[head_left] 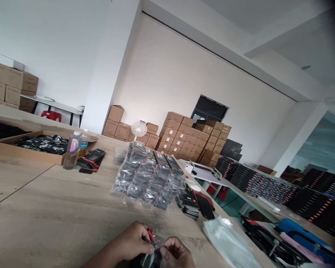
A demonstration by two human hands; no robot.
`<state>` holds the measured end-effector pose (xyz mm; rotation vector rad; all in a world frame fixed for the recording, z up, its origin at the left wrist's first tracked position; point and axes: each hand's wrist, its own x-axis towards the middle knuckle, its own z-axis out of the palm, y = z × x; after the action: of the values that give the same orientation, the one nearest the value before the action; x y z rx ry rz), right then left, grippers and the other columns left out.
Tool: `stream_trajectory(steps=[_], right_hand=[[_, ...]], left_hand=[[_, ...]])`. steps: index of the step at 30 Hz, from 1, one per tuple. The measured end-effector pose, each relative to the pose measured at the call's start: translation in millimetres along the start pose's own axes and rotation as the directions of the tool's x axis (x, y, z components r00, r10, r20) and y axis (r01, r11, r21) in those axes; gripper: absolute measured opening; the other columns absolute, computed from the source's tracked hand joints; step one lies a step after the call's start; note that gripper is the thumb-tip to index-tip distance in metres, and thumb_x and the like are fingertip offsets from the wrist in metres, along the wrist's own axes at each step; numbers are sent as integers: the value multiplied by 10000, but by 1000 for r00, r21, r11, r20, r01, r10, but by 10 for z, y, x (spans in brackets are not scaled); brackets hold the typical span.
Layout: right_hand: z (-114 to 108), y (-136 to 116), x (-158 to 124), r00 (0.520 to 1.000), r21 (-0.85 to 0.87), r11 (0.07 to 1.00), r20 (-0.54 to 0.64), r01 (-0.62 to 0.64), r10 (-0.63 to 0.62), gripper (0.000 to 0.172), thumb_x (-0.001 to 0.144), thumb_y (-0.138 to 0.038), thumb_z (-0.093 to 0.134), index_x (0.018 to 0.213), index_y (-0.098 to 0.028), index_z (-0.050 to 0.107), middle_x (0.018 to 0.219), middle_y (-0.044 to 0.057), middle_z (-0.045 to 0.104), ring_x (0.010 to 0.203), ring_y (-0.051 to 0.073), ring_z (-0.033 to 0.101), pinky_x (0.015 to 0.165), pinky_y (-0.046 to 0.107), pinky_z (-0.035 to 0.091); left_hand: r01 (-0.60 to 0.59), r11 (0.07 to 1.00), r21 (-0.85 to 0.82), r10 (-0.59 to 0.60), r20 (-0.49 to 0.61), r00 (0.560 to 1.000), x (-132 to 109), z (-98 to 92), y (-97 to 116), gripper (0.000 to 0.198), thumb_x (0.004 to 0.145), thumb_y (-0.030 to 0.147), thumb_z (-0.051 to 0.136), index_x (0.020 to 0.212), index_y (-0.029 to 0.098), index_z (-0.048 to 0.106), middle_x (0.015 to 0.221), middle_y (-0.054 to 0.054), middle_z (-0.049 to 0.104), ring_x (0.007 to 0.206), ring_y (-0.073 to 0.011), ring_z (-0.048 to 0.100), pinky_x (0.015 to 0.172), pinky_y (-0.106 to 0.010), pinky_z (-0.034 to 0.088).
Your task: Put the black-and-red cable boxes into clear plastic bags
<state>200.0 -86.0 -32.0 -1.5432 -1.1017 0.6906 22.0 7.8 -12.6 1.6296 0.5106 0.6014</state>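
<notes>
My left hand and my right hand are close together at the bottom of the head view, near the table's front edge. Between them is a dark item with pale markings and a red part at its top, partly inside a clear plastic bag. Thumb and fingers of my left hand are pinched at the item's upper end, by the red part. My right hand has its fingers closed on the bag's edge. The lower part of the item is cut off by the frame.
On the wooden table stand several stacks of bagged dark packages. To their right are a pile of black cards, a phone and clear plastic bags. Bottles and an open carton stand left.
</notes>
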Motion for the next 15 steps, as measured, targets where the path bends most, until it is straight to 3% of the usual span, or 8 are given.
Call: stream_trajectory(steps=[4, 7, 9, 12, 15], right_hand=[[-42, -33, 50, 992, -161, 983, -67, 92, -103, 290, 608, -483, 678, 606, -204, 600, 548, -26, 547, 543, 144, 500, 543, 248, 393], [-226, -129, 146, 946, -248, 964, -279, 92, -162, 257, 630, -460, 609, 673, -207, 602, 635, 24, 634, 630, 195, 597, 621, 282, 463], [-315, -177, 192, 910, -313, 946, -360, 91, -206, 259, 635, -460, 587, 698, -209, 595, 642, 36, 645, 622, 206, 609, 618, 296, 475], [-287, -189, 196, 931, -367, 920, -269, 137, -246, 206, 648, -421, 587, 651, -215, 582, 580, 12, 599, 560, 186, 569, 570, 286, 459], [-142, -171, 148, 981, -318, 941, -109, 118, -160, 197, 652, -392, 627, 590, -211, 579, 554, 1, 576, 547, 174, 546, 545, 272, 441]], left_hand=[[41, 999, -2, -41, -36, 999, -4, -15, -14, 71, 640, 175, 633, 678, 151, 688, 925, -30, 688, 849, -198, 605, 731, -267, 414], [78, 986, -148, -83, -24, 996, -6, -39, -53, 467, 605, 99, 629, 1060, 198, 669, 1148, -48, 650, 1026, -224, 590, 870, -299, 412], [135, 938, -320, -134, 26, 991, -8, -50, -70, 679, 565, 83, 651, 1224, 223, 561, 1184, -57, 625, 1015, -229, 600, 843, -314, 434], [269, 829, -490, -220, 156, 963, -17, -42, -67, 626, 501, 98, 689, 1115, 177, 597, 1026, -54, 637, 894, -226, 622, 721, -300, 456], [322, 802, -502, -255, 200, 946, -36, -22, -49, 633, 436, 61, 706, 1054, 167, 619, 975, -42, 634, 894, -225, 620, 703, -286, 446]])
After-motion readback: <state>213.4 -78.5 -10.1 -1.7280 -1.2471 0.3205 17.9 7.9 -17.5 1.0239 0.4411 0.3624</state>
